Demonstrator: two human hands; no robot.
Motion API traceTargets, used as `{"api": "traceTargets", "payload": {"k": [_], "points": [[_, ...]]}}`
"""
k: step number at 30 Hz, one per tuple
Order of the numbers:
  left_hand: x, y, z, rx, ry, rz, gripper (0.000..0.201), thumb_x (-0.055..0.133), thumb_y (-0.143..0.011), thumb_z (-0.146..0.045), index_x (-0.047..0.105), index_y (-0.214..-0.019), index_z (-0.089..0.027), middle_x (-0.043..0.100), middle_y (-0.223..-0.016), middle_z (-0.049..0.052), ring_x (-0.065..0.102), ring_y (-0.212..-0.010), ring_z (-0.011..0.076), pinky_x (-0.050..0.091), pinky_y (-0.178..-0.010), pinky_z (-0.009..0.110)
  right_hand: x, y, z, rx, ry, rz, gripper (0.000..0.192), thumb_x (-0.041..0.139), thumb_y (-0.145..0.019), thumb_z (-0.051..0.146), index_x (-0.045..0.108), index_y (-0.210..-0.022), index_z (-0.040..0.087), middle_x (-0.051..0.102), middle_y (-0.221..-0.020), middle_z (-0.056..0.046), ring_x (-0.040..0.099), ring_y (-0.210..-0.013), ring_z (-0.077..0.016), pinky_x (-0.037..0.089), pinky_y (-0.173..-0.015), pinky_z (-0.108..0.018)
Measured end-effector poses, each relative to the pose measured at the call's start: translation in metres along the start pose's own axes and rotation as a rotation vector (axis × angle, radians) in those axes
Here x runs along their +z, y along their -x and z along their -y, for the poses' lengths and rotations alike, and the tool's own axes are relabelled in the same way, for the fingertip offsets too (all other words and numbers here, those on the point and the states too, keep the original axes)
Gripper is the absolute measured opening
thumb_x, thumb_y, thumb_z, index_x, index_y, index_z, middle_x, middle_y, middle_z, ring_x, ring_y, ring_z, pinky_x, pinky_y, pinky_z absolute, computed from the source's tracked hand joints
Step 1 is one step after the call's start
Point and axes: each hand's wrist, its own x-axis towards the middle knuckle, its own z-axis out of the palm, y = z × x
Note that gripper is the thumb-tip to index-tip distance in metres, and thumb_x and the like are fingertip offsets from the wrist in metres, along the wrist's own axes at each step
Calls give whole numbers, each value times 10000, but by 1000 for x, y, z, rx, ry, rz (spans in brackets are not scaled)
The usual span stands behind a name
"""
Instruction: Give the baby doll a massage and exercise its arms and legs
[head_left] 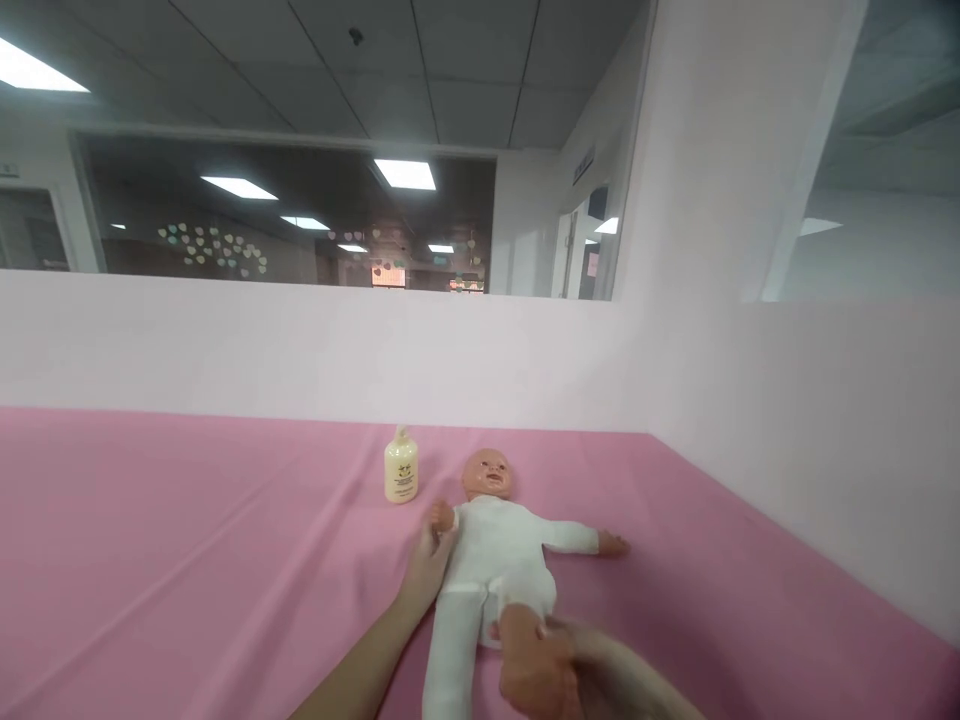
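1. I see the doll lying face-up on the pink cloth, its long axis running from its head, away from me, to its legs near me.
2. My left hand rests flat against its upper arm, gripping nothing.
3. My right hand, nearer me, pinches the white suit at the hip.
4. A lotion bottle stands just beyond the left hand.

office-like training room: ceiling panels, pink partitions.

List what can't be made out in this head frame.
- Pale yellow plastic pump bottle: label print too small to read, head view.
- Baby doll in white cloth suit: its lower legs are cut off by the bottom edge or covered by the right hand.
- Right hand's grip: blurred, so what it pinches is unclear.
- Left hand: its fingertips are hidden at the doll's side.
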Motion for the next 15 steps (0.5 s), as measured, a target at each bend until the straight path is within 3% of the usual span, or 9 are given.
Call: {"api": "traceTargets", "payload": {"k": [2, 5, 7, 11, 15], "points": [[1, 5, -2, 94, -26, 130, 342, 598, -784, -366, 571, -1074, -187, 615, -1145, 89, 532, -1136, 271, 376, -1032, 416, -4, -21, -1, 31, -82, 26, 375, 580, -834, 492, 582, -946, 134, 603, -763, -17, 590, -663, -112, 506, -687, -273], [-2, 7, -2, 169, -36, 152, 377, 632, -759, -301, 600, -1127, -220, 591, -1210, 81, 496, -1179, 288, 341, -1064, 428, -11, -44, -12, 60, -340, 83, 446, 648, -712, 507, 586, -903, 109, 628, -788, -58, 632, -727, -167, 508, -699, -302], [-3, 5, 1, 217, -102, 141, 394, 637, -760, -285, 600, -1148, -229, 593, -1207, 81, 494, -1174, 297, 332, -1062, 445, -20, -52, -23, 61, -403, 15, 438, 697, -661, 466, 597, -886, 104, 647, -789, -69, 649, -717, -169, 500, -644, -253], [-4, 3, 2, 319, -265, 176, 399, 604, -800, -278, 573, -1194, -231, 589, -1214, 85, 506, -1156, 280, 347, -1042, 430, -47, -59, -39, 98, -415, -253, 421, 713, -714, 472, 595, -885, 107, 605, -629, 2, 587, -515, -70, 458, -539, -152], [-2, 2, 0, 337, -333, 228, 392, 587, -823, -306, 561, -1207, -232, 578, -1232, 85, 497, -1176, 270, 343, -1048, 414, -62, -63, -45, 49, -354, -227, 397, 619, -807, 476, 572, -965, 115, 565, -595, 31, 558, -483, -53, 428, -503, -135]]}}
